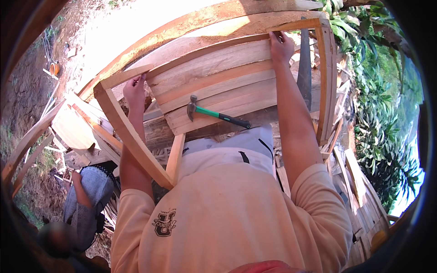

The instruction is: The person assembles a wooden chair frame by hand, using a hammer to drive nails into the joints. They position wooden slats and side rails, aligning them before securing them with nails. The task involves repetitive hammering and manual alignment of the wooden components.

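A narrow wooden strip (207,51) runs along the far edge of a panel of pale wooden slats (218,73). My left hand (134,93) is closed on its left end, thumb and fingers pinched together. Farther right, my right hand (282,48) pinches the other end, beside the frame's far corner. Around the panel stands a wooden frame (136,136), its left bar crossing in front of my left forearm. On the slats lies a claw hammer (216,114) with a green and black handle. A saw blade (304,68) stands between my right arm and the frame's right side.
Beyond the frame curve large rough planks (182,34). At the lower left another person (88,200) in grey sits among wood scraps. Stacked boards (355,195) lie at the right, with leafy plants (378,113) behind. An orange round container (54,68) rests on the ground far left.
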